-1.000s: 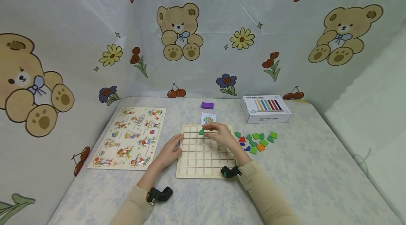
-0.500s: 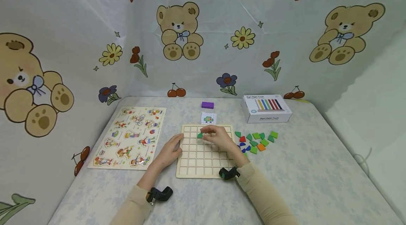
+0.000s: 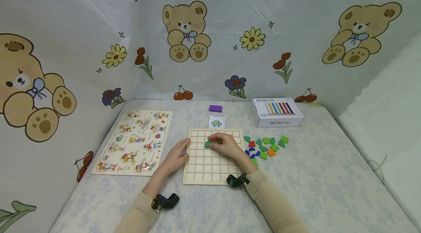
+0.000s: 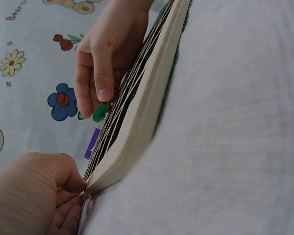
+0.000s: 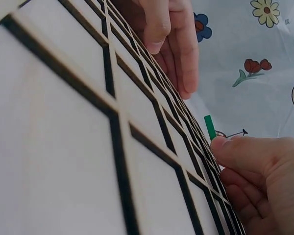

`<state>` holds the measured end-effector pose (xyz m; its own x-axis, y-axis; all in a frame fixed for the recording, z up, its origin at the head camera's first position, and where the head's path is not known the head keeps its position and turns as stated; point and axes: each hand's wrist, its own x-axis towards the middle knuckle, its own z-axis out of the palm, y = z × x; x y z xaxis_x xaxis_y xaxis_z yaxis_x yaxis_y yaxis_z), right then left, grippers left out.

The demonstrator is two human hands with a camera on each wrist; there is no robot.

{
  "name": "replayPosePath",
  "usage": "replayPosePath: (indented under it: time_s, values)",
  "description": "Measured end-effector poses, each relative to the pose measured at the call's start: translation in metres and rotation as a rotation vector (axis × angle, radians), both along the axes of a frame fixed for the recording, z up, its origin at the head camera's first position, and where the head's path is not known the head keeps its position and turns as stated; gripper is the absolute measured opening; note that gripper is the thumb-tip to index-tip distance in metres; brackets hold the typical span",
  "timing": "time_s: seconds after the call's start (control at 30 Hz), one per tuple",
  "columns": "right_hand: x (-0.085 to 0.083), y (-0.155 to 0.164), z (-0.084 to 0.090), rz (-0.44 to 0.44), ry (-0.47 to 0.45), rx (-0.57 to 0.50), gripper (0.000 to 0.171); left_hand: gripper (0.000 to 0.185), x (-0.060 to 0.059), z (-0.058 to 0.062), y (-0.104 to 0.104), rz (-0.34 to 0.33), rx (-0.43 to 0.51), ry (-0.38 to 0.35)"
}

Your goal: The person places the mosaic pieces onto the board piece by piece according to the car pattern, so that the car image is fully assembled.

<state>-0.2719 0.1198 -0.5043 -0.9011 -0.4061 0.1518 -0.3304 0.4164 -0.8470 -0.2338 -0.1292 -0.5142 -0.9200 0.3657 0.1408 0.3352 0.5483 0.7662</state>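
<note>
In the head view my right hand [image 3: 225, 144] pinches a green puzzle tile [image 3: 207, 144] between thumb and fingertips, over the upper middle of a wooden grid board [image 3: 198, 171]. The green tile [image 5: 209, 126] stands tilted on edge in the right wrist view; whether it touches the board is unclear. My left hand [image 3: 175, 158] rests against the board's left edge, its fingers fairly straight and touching the rim. In the left wrist view the left thumb and fingers [image 4: 71, 178] lie at the board's edge. The grid cells that show hold no tiles.
Loose green, blue, red and orange tiles [image 3: 263, 148] lie right of the board. Behind it are a small pattern card [image 3: 216, 122] and a purple block [image 3: 215, 109]. A white box [image 3: 277, 113] stands back right; a picture puzzle board [image 3: 133, 143] lies left.
My right hand has moved slightly toward me and a little left with the green tile, which has come down about a row on the grid. The left hand has stayed in place.
</note>
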Motion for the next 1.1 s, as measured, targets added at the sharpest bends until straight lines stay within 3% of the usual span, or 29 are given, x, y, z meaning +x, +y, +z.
replayPosePath:
  time_s: [0.23, 0.7, 1.1]
  values:
    - [0.001, 0.0004, -0.0002, 0.025, 0.105, 0.096, 0.024, 0.059, 0.0013, 0.0023, 0.0007, 0.006, 0.0, -0.009]
    - [0.0027, 0.0027, 0.0015, 0.046, 0.154, 0.12, 0.026, 0.059, 0.0005, 0.0019, -0.0009, -0.011, 0.001, 0.005]
    - [0.0036, 0.0023, 0.0018, 0.027, 0.144, 0.138, 0.027, 0.06, 0.0002, 0.0007, -0.0002, -0.012, -0.005, 0.022]
